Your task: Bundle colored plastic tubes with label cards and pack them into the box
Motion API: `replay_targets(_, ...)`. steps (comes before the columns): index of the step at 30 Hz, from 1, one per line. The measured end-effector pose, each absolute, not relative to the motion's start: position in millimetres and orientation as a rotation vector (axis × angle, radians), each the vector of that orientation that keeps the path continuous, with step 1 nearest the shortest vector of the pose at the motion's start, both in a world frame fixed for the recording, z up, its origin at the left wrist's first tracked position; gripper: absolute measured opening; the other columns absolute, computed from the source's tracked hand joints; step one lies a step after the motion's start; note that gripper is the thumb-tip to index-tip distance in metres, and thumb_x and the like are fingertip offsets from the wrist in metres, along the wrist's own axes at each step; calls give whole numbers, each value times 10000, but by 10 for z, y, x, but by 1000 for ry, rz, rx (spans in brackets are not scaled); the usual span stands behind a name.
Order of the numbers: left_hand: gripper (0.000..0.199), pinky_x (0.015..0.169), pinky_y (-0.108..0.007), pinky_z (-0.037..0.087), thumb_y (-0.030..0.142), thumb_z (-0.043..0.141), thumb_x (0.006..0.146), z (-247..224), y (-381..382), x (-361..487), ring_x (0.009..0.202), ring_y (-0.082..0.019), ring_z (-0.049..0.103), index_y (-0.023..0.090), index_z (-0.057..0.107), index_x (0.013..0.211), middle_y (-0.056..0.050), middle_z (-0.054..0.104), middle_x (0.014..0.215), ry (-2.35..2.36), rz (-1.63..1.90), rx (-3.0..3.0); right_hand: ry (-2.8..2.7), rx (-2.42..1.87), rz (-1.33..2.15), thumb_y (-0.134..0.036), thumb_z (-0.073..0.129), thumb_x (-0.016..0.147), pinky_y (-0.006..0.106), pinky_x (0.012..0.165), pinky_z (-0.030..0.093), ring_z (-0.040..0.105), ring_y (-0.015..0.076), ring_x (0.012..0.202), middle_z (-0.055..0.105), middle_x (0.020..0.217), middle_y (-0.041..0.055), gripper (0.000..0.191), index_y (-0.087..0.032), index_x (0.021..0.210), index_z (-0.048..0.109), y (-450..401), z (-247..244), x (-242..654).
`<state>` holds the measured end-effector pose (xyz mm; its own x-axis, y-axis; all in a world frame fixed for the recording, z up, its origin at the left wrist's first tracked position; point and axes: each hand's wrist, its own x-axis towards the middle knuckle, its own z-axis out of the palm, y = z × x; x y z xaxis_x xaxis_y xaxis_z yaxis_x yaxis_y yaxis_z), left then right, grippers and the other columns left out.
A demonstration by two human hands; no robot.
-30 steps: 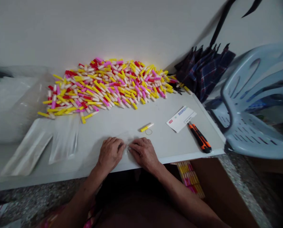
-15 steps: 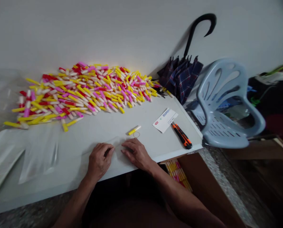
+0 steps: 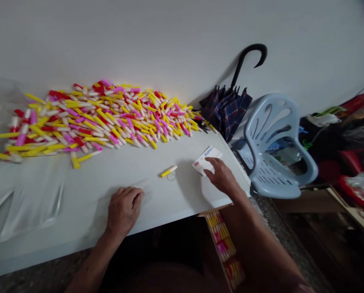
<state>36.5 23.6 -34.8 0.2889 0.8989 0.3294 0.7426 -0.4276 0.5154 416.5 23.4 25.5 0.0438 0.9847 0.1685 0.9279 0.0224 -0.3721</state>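
The left hand (image 3: 123, 209) lies palm down, its fingers loosely curled and pointing right, with the wrist low. The right hand (image 3: 221, 176) sits well apart from it, farther forward and higher in view, its fingers extended and angled down to the left, with the wrist raised. Both bare forearms enter from the bottom edge, the right forearm (image 3: 255, 232) slanting more steeply inward than the left forearm (image 3: 92, 260).

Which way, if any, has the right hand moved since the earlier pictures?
Yes: the right hand has moved to the right, from well left of the white card to touching it.
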Motion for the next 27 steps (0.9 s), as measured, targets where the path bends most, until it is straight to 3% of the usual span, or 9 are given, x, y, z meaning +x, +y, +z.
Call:
replay_targets(2, 199, 876, -453, 498, 337, 531, 1004, -368, 218, 365, 870, -259, 652, 267, 699, 922, -31, 759, 908, 1486, 953, 2241, -1947, -2088, 165, -222, 641, 951, 523, 1142, 459, 595, 352, 1323, 628, 1435, 200, 480, -137, 1423, 615, 342, 313, 4500)
replay_targets(4, 181, 891, -453, 507, 342, 548, 1008, -392, 209, 356, 874, -253, 663, 268, 693, 930, -28, 756, 912, 1451, 1040, 2193, -1831, -2243, 114, -330, 663, 970, 507, 1144, 447, 586, 371, 1334, 614, 1444, 239, 551, -85, 1456, 576, 497, 327, 4782)
replay_targets(7, 146, 881, -442, 518, 335, 579, 1006, -413, 207, 346, 870, -245, 672, 269, 692, 940, -18, 753, 907, 1420, 1097, 2173, -1643, -2445, 172, -540, 764, 893, 485, 1121, 445, 581, 397, 1333, 599, 1441, 291, 859, -22, 1519, 483, 800, 274, 5079)
replay_targets(9, 129, 869, -429, 519, 318, 591, 1006, -412, 206, 348, 857, -236, 672, 265, 691, 943, -12, 751, 901, 1405, 1110, 2188, -1630, -2525, 305, -587, 847, 790, 462, 1080, 464, 608, 386, 1290, 630, 1400, 279, 1003, -36, 1536, 465, 1000, 219, 5180)
replay_targets(11, 119, 872, -417, 518, 293, 591, 1009, -406, 200, 354, 859, -226, 672, 254, 688, 953, -13, 748, 901, 1396, 1117, 2205, -1629, -2580, 392, -588, 893, 722, 433, 1015, 489, 653, 354, 1196, 684, 1319, 235, 994, -76, 1494, 530, 1155, 177, 5221)
replay_targets(16, 114, 884, -407, 509, 257, 593, 1007, -402, 181, 361, 882, -222, 672, 226, 690, 958, -27, 752, 913, 1421, 1105, 2245, -1634, -2551, 405, -558, 827, 796, 369, 858, 515, 702, 283, 958, 753, 1080, 148, 574, -130, 1167, 734, 1260, 133, 5279)
replay_targets(18, 110, 889, -406, 506, 247, 597, 1004, -405, 177, 358, 885, -220, 672, 221, 692, 955, -28, 753, 913, 1423, 1104, 2253, -1649, -2523, 296, -612, 815, 778, 396, 910, 511, 677, 326, 1080, 723, 1194, 178, 630, -139, 1186, 727, 1225, 110, 5307)
replay_targets(21, 98, 875, -400, 507, 235, 605, 1004, -409, 174, 358, 887, -218, 670, 219, 690, 959, -29, 752, 913, 1419, 1118, 2265, -1634, -2562, 200, -707, 862, 638, 467, 1003, 488, 583, 410, 1269, 615, 1396, 239, 915, -141, 1330, 664, 1178, 53, 5313)
replay_targets(27, 105, 851, -401, 502, 238, 587, 1021, -396, 165, 371, 878, -221, 663, 220, 674, 964, -32, 741, 909, 1428, 1126, 2306, -1478, -2589, 368, -629, 907, 602, 420, 849, 548, 687, 341, 1042, 723, 1188, 197, 835, -131, 1240, 698, 1234, 51, 5207)
